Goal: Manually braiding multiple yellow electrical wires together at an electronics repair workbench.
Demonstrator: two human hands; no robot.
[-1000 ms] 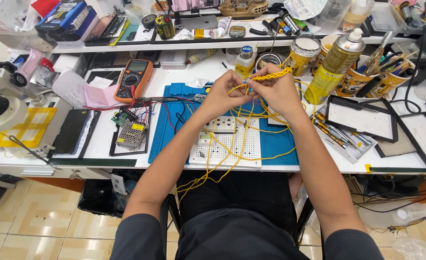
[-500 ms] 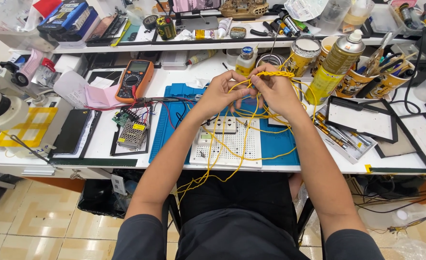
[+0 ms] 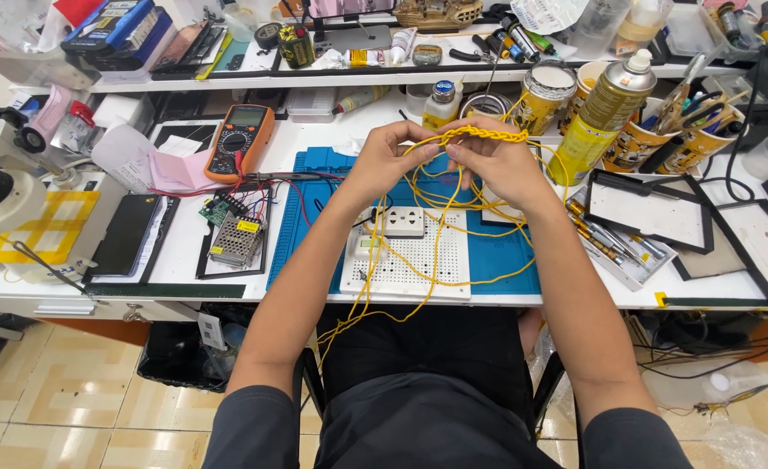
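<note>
My left hand (image 3: 386,161) and my right hand (image 3: 490,162) are raised together over the blue work mat (image 3: 306,217), fingers pinched on yellow wires (image 3: 436,252). A braided length of the yellow wires (image 3: 484,134) runs between the fingertips and out to the right. The loose strands hang down across a white perforated board (image 3: 418,260) with a white socket block (image 3: 398,221) and trail off the table's front edge toward my lap.
An orange multimeter (image 3: 240,142) lies at left with a small metal power supply (image 3: 235,244) and a green circuit board (image 3: 219,209) below it. A microscope (image 3: 2,187) stands far left. Spray cans (image 3: 603,113), tins and tool cups crowd the right; black-framed trays (image 3: 653,213) lie beyond.
Both hands have lifted slightly and shifted along the wires; the braided stretch now sticks out further to the right of the fingertips.
</note>
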